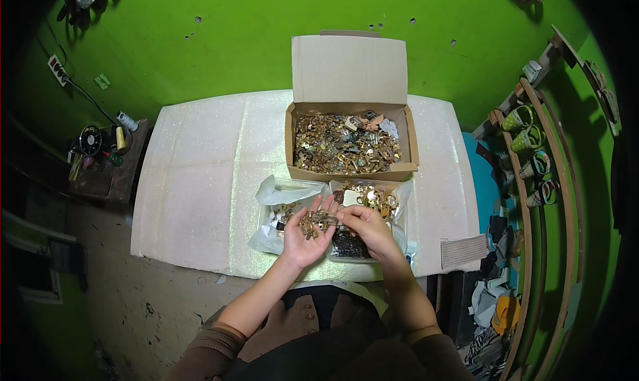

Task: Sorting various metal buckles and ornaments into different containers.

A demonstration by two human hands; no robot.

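Observation:
My left hand [305, 244] is palm up over a plastic-lined tray [373, 260], its fingers stretched out flat. In the palm and on the fingers rests a small heap of brassy metal hardware pieces [311, 225]. My right hand [368, 228] is at the left fingertips, thumb and forefinger pinched together at the heap's edge; what they hold is too small to name. Below the hands, the tray holds gold-coloured buckles and fittings [381, 198] at the far right and dark small pieces [349, 246] at the near right. My left hand covers part of the tray's left side.
Behind the tray stands an open cardboard box [349, 69] full of mixed metal hardware [346, 143]. Both rest on a pale, shiny-covered table [193, 174]. A corrugated cardboard piece [464, 251] lies at the right edge. A wooden rack [532, 174] with sandals is at right.

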